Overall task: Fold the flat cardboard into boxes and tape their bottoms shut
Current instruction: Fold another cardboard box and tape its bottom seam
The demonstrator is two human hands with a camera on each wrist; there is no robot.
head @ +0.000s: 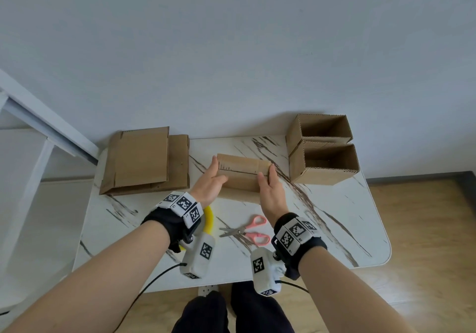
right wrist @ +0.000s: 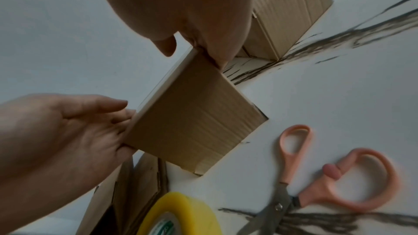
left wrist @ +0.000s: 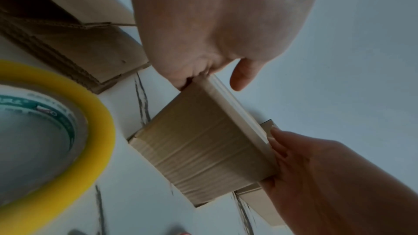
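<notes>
tape roll label legible, left wrist | head: rim only

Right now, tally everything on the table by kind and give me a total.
Open-topped boxes standing at the right: 2
Box pressed between the left hand and right hand: 1
Stack of flat cardboard: 1, sheets uncountable
Yellow tape roll: 1
Pink-handled scissors: 1
Total: 6
</notes>
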